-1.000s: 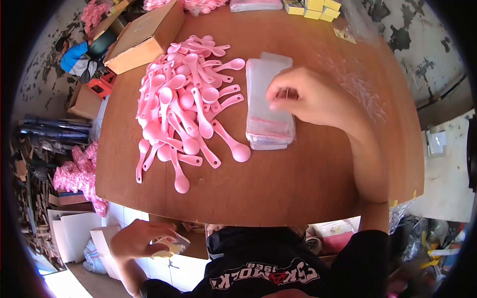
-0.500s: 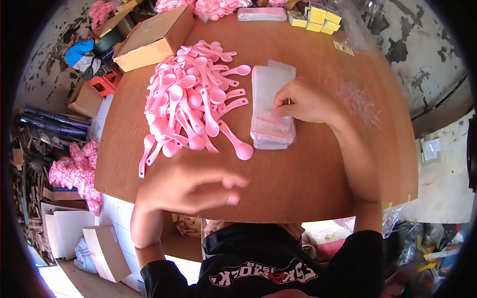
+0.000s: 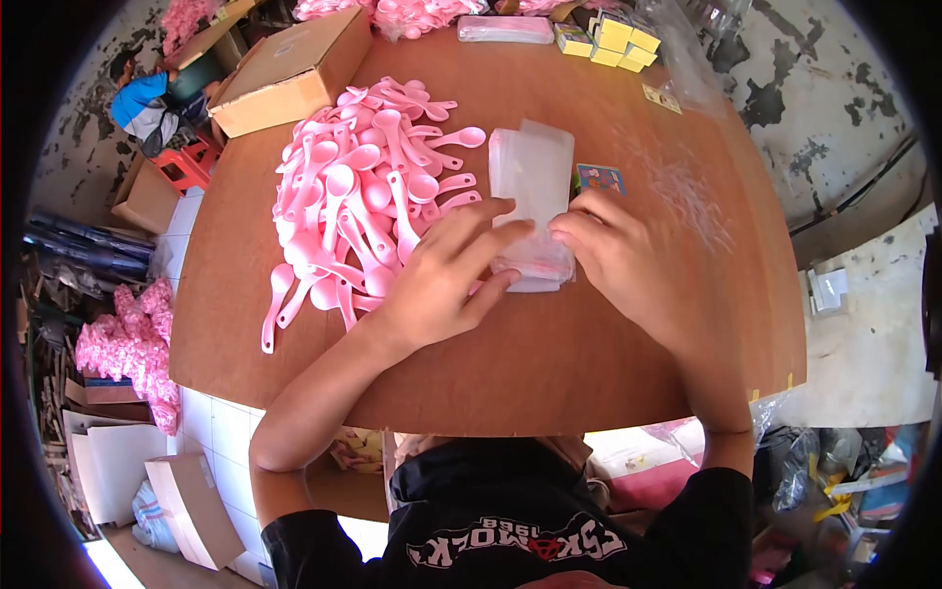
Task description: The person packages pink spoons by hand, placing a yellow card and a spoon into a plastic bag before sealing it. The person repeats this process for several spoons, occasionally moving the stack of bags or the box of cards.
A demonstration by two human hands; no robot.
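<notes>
A stack of clear plastic bags lies on the brown table. Over its lower left part is my left hand, its fingers apart. My right hand is at the stack's right edge, thumb and index finger pinched together on what looks like bag film. Left of the stack is a large heap of pink spoons, partly behind my left hand. A small colourful card lies just beyond my right hand.
Thin clear plastic strips lie to the right. A cardboard box, yellow small boxes and a pink packet stand at the far side. A person in blue sits at the far left.
My left hand has moved right and forward onto the bags. My right hand has shifted slightly down and right. The colourful card now shows beside the stack.
</notes>
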